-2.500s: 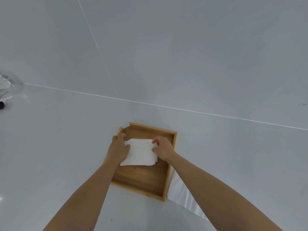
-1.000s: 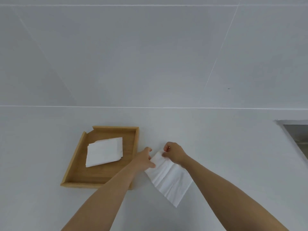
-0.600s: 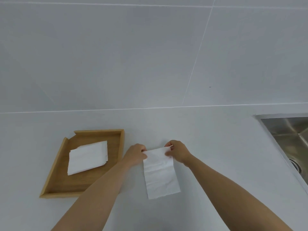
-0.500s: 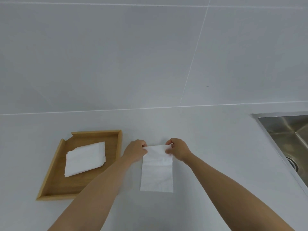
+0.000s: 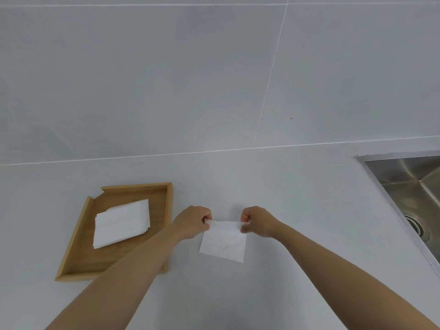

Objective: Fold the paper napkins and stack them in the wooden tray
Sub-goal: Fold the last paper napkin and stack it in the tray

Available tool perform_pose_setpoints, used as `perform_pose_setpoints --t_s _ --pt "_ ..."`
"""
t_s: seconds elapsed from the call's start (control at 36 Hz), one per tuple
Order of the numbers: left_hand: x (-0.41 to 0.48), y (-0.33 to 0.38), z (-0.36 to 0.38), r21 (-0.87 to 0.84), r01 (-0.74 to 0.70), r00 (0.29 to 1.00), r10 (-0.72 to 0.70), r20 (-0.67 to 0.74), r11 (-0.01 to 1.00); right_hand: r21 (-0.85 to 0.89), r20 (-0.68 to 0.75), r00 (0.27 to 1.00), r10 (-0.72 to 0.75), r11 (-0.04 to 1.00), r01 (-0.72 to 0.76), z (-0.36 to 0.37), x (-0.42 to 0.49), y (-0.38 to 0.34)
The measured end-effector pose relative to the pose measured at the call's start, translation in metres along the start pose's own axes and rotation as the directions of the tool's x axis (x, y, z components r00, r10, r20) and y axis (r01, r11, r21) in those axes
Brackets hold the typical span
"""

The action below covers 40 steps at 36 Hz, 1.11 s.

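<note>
I have one paper napkin (image 5: 222,241) pinched at its top corners, my left hand (image 5: 194,221) on one and my right hand (image 5: 256,221) on the other, fingers closed on the paper at both. It lies partly on the white worktop (image 5: 297,210), just right of the wooden tray (image 5: 169,206), top edge lifted. I judge this as mid-fold: the sheet looks doubled over once already. Next I should bring the held edge down to meet the near edge, square the corners and press the crease, then carry it left onto the folded stack (image 5: 121,222) in the tray. The sink (image 5: 409,184) sits well off right.
</note>
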<state>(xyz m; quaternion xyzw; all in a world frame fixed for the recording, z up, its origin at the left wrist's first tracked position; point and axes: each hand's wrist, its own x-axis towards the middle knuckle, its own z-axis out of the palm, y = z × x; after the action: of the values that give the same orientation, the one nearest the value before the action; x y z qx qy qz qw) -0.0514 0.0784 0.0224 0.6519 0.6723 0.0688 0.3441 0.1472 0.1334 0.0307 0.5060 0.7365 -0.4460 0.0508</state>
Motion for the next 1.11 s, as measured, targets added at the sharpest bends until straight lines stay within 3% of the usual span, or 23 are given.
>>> perform_pose_setpoints --t_s 0.14,0.31,0.44,0.5,0.89,1.03,1.11 --pt "-0.010 -0.004 0.010 0.121 -0.001 0.992 -0.014 0.126 0.993 -0.086 0.068 0.998 -0.008 0.996 0.014 0.017 -0.012 0.006" --pt "-0.011 -0.012 0.014 0.166 0.046 0.962 -0.089 0.260 0.985 -0.040 0.094 0.994 0.055 0.998 -0.052 0.021 -0.018 0.014" --pt "-0.001 -0.013 0.011 -0.021 0.133 0.989 -0.131 0.066 0.991 0.087 -0.179 0.972 0.149 0.987 -0.135 0.017 -0.010 0.017" --pt "0.004 -0.009 0.012 -0.023 0.155 0.988 -0.155 0.008 0.988 0.096 -0.218 0.958 0.187 0.981 -0.170 0.020 -0.006 0.016" --pt "0.032 0.005 0.030 0.143 0.175 0.981 -0.184 0.054 0.974 -0.082 -0.166 0.953 0.252 0.960 -0.268 0.047 0.016 0.007" --pt "0.030 0.006 0.029 0.226 0.188 0.978 -0.203 0.044 0.956 -0.055 -0.147 0.958 0.247 0.965 -0.257 0.047 0.017 0.006" --pt "0.025 0.004 0.023 0.138 0.214 0.975 -0.221 0.037 0.967 0.023 -0.149 0.970 0.192 0.981 -0.191 0.044 0.015 0.004"
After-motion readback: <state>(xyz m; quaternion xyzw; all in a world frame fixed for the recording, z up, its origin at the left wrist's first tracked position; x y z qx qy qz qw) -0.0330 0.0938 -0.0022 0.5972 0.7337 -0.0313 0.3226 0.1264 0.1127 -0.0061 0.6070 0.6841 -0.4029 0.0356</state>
